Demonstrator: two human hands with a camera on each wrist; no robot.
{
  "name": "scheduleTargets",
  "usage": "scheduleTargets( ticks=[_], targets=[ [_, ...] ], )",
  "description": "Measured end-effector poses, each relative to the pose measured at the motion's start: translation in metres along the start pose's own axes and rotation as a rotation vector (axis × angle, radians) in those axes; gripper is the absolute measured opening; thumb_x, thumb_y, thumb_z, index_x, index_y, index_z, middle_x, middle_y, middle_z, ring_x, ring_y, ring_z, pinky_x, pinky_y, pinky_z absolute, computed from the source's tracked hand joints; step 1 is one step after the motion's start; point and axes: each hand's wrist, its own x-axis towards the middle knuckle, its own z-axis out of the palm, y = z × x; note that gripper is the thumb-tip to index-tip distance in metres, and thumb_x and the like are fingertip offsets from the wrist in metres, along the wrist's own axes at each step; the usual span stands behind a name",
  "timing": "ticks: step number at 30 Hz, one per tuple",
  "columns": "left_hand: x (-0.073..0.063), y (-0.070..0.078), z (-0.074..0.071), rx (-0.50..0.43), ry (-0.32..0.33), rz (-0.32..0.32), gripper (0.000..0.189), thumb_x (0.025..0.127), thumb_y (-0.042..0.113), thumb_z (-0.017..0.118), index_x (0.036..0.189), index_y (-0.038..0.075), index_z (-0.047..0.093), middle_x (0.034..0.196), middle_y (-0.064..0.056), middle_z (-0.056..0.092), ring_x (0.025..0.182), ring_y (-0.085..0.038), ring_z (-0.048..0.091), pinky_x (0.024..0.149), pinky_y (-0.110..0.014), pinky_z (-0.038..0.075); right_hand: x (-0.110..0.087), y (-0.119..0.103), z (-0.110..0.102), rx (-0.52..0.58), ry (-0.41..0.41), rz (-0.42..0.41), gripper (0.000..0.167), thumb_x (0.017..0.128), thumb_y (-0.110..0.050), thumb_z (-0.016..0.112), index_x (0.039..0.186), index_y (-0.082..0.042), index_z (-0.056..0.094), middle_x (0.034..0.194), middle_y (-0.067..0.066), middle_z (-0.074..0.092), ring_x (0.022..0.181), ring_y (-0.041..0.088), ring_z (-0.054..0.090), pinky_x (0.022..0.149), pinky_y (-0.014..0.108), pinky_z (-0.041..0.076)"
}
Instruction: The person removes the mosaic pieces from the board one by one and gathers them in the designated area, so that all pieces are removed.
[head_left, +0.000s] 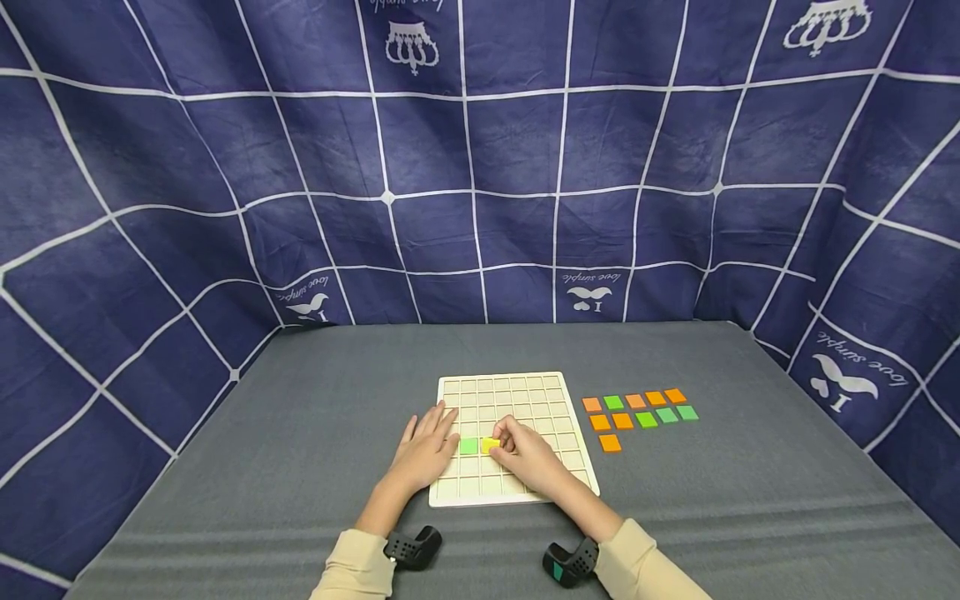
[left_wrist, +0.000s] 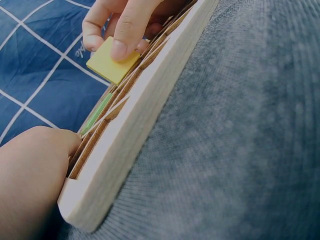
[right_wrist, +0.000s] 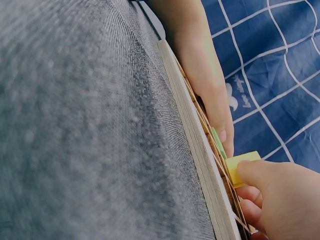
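A pale wooden board (head_left: 487, 499) with a grid of square recesses lies on the table. One green square tile (head_left: 468, 447) sits in a recess left of the middle. Just right of it, my right hand (head_left: 527, 458) pinches a yellow square tile (head_left: 490, 445) between thumb and fingers. In the left wrist view that yellow tile (left_wrist: 111, 61) is tilted, its lower edge at the board's grid. My left hand (head_left: 425, 451) rests flat on the board's left side with fingers straight, beside the green tile. The right hand's far fingers are partly hidden.
Right of the board, several loose tiles lie in rough rows, among them an orange tile (head_left: 611, 443), a bright green tile (head_left: 647, 420) and a teal-green tile (head_left: 687, 412). A grey cloth (head_left: 337, 400) covers the table. A dark blue curtain (head_left: 517, 150) with white lines hangs behind.
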Motion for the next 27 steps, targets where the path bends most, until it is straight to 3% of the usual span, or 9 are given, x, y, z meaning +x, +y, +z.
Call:
scheduleTargets(
  ticks=[10,15,22,27],
  targets=[
    [0.000,0.000,0.000,-0.001,-0.002,0.010,0.048,0.096,0.032,0.037,0.140,0.014,0.036,0.151,-0.010,0.024,0.138,-0.029,0.023,0.113,-0.050,0.008,0.001,-0.002,-0.007,0.094,-0.013,0.033,0.009,0.086,-0.016,0.061,0.094,-0.015,0.056,0.075,-0.006,0.053,0.064,0.003,0.045,0.057,0.017,0.039],
    [-0.001,-0.002,-0.001,0.006,0.005,0.006,0.048,0.096,0.032,0.037,0.140,0.013,0.036,0.150,-0.011,0.024,0.138,-0.030,0.024,0.113,-0.051,0.009,0.006,-0.008,-0.017,0.086,-0.027,0.043,0.011,0.087,-0.017,0.060,0.097,-0.013,0.062,0.074,-0.005,0.058,0.063,0.003,0.048,0.056,0.017,0.042],
    [-0.002,-0.002,-0.001,0.000,-0.001,0.010,0.048,0.096,0.032,0.037,0.140,0.013,0.036,0.151,-0.011,0.023,0.138,-0.030,0.023,0.113,-0.051,0.008,0.007,-0.022,-0.047,0.113,0.000,0.061,0.018,0.087,-0.019,0.061,0.102,-0.013,0.066,0.079,0.000,0.064,0.067,0.008,0.054,0.058,0.019,0.045],
    [-0.001,-0.002,-0.001,-0.010,-0.006,0.024,0.049,0.096,0.033,0.037,0.141,0.014,0.034,0.151,-0.011,0.023,0.139,-0.029,0.022,0.113,-0.050,0.007,-0.002,-0.017,-0.073,0.111,0.061,0.070,0.017,0.087,-0.016,0.060,0.103,-0.012,0.066,0.079,0.005,0.064,0.066,0.013,0.054,0.055,0.019,0.043]
  ],
)
